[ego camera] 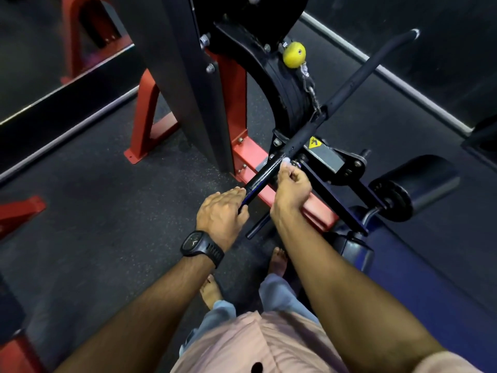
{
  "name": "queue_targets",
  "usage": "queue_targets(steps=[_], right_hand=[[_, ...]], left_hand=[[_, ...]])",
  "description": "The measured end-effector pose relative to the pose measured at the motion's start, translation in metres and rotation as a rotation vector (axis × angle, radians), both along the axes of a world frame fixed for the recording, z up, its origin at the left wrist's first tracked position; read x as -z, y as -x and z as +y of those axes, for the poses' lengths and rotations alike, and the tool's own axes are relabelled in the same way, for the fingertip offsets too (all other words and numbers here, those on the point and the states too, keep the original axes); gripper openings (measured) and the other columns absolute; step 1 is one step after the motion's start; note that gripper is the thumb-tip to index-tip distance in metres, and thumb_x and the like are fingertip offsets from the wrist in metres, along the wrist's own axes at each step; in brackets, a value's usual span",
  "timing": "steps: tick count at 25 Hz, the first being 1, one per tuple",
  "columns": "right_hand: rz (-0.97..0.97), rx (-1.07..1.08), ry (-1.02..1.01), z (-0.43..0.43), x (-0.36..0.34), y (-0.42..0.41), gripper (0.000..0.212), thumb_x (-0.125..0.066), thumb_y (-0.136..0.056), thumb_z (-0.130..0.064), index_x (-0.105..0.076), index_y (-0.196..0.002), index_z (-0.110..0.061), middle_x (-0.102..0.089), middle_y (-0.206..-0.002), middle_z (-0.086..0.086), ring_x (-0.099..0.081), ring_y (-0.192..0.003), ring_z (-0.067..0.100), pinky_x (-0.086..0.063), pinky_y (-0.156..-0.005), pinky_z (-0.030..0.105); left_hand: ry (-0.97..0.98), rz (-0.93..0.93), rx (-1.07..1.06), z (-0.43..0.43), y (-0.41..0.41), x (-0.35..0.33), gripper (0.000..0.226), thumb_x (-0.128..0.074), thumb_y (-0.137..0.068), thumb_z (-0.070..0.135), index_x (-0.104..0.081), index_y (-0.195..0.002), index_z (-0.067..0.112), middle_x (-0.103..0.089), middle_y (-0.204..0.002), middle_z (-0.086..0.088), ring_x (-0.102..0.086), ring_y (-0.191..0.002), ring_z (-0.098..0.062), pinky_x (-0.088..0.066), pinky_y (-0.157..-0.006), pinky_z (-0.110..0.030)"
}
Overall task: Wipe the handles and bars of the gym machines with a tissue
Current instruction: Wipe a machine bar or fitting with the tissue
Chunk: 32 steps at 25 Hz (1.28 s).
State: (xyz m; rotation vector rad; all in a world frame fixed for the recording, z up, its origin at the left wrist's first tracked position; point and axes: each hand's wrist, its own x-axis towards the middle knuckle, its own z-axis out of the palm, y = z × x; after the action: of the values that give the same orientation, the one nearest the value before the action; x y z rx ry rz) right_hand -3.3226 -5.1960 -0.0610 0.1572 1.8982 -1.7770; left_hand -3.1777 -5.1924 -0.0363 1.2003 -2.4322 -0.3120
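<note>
Shirt: a pink shirt (255, 345) fills the bottom edge, and both forearms reach forward over it.
Feet: the bare feet (212, 290) stand on the floor between the forearms, half covered by pale trouser legs.
Floor: the floor (94, 184) is dark speckled rubber. It lies open to the left of the hands as far as the red frame (150, 125). To the right, machine parts crowd close.
Left grip: the left grip (222, 208), with a black watch (201, 244) at the wrist, has its fingers curled round the near part of the bar, knuckles up.
Right grip: the right grip (291, 184) is just beyond the left one. Its fingers are curled and pinch the tissue against the bar.
Tissue: the tissue (286, 160) is a small white wad at the right fingertips, touching the bar. Most of it is hidden in the fingers.
Bar: the bar (341, 92) is long, black and glossy near the hands. It slants from the left grip up to the far right, where its tip bends.
Chain: a chain (312, 95) joins the bar's middle to a yellow ball (294, 54) above it.
Pad: a black roller pad (414, 189) sits right of the bar, well apart from the hands.
Hard to tell: a short dark tube (258, 224) shows under the hands, and whether it belongs to the bar is unclear. The machine's top is cut off by the upper edge.
</note>
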Motion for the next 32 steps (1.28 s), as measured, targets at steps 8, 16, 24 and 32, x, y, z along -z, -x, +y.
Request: queue_targets(steps=[8, 16, 24, 32], right_hand=[[0.126, 0.033, -0.138, -0.016, -0.009, 0.025, 0.016, -0.068, -0.092, -0.023, -0.06, -0.078, -0.025, -0.068, -0.078, 0.001, -0.057, -0.063, 0.009, -0.052, -0.068, 0.033], [-0.188, -0.014, 0.002, -0.011, -0.012, 0.016, 0.015, -0.057, -0.095, 0.002, -0.065, -0.094, -0.01, -0.06, -0.071, -0.002, -0.055, -0.06, 0.006, -0.049, -0.056, 0.016], [-0.535, -0.014, 0.102, -0.004, -0.021, -0.004, 0.019, -0.051, -0.1, -0.002, -0.065, -0.089, -0.008, -0.052, -0.068, -0.003, -0.05, -0.058, 0.007, -0.054, -0.062, 0.02], [-0.413, 0.15, 0.191, -0.011, -0.019, -0.003, 0.014, -0.052, -0.099, 0.004, -0.063, -0.104, -0.001, -0.063, -0.08, 0.004, -0.057, -0.062, 0.007, -0.055, -0.079, 0.023]], left_hand=[[0.009, -0.047, 0.009, -0.002, 0.0, -0.001, 0.043, -0.049, -0.08, 0.035, -0.076, -0.104, 0.012, -0.075, -0.104, -0.002, -0.072, -0.093, -0.015, -0.054, -0.088, -0.034], [0.017, -0.058, 0.024, -0.01, 0.001, -0.002, 0.037, -0.077, -0.072, 0.02, -0.074, -0.106, 0.007, -0.075, -0.105, -0.007, -0.073, -0.092, -0.021, -0.053, -0.09, -0.041], [0.005, -0.031, 0.023, -0.01, 0.005, -0.006, 0.043, -0.089, -0.066, 0.015, -0.074, -0.105, 0.008, -0.075, -0.104, -0.006, -0.073, -0.087, -0.021, -0.056, -0.083, -0.039], [0.007, -0.022, 0.023, -0.009, 0.007, -0.006, 0.041, -0.087, -0.068, 0.015, -0.074, -0.106, 0.007, -0.075, -0.106, -0.007, -0.073, -0.089, -0.022, -0.055, -0.085, -0.039]])
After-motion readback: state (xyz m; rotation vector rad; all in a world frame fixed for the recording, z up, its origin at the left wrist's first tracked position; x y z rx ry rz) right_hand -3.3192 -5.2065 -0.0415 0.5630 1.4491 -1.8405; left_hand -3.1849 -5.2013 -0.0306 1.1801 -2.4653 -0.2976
